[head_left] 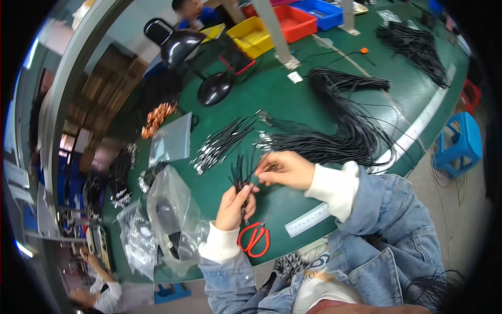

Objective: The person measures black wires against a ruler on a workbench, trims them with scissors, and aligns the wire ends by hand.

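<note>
My left hand [236,205] is closed around a bundle of short black cords [241,171], whose loose ends fan upward; small metal-looking ends show below the fingers. Just right of the bundle, my right hand [289,170] pinches what looks like one thin black cord, partly hidden by the fingers. Red-handled scissors [254,242] lie below my left hand, near the table's front edge. Beyond my hands is a pile of short black cords with silver ends [222,142]. A thick spread of long black cords [348,138] lies behind my right hand.
A white ruler [307,220] lies near the front edge of the green table [261,86]. Clear plastic bags [175,209] are at left. A black desk lamp [215,88] and yellow [251,37], red and blue bins stand at the back. A blue stool [459,140] is at right.
</note>
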`<state>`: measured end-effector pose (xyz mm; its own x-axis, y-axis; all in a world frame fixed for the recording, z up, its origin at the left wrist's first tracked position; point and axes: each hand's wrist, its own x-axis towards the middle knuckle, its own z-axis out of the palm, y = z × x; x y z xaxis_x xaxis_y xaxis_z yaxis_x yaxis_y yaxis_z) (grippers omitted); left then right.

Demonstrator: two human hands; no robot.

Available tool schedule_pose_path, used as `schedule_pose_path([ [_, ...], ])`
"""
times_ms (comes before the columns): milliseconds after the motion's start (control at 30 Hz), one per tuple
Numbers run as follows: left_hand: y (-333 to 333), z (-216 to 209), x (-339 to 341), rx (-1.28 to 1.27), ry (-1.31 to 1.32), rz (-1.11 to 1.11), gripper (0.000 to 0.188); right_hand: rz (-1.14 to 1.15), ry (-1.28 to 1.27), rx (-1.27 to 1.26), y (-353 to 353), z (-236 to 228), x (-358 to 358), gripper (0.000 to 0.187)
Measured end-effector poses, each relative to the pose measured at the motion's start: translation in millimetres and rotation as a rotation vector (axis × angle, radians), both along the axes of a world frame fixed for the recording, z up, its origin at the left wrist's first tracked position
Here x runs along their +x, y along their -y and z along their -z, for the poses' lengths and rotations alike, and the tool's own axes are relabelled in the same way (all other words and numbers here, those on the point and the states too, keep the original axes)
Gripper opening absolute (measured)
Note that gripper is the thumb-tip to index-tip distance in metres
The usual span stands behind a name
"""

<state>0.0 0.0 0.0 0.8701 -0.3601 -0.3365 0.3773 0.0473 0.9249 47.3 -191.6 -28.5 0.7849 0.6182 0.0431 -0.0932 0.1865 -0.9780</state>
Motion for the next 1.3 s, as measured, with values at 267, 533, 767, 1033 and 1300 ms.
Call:
schedule_pose_path([
  [267,-19,-13,-5,-0.076,-0.078,0.016,0.023,0.164,-0.193,0.123,-16,-25,-2,0.017],
  [533,-24,-7,-4,-0.201,-0.132,0.034,0.022,0.289,-0.123,0.15,-4,-31,4,0.017],
  [767,-24,-2,-1,-0.335,-0.164,-0.096,0.021,0.157,-0.241,0.399,16,-37,18,0.019],
  [1033,-25,8,4,-0.358,-0.176,-0.239,0.022,-0.166,-0.369,0.241,16,-42,10,0.018],
  [1300,1,-5,-6,-0.381,-0.265,-0.107,0.023,-0.087,-0.286,0.072,5,-34,10,0.017],
])
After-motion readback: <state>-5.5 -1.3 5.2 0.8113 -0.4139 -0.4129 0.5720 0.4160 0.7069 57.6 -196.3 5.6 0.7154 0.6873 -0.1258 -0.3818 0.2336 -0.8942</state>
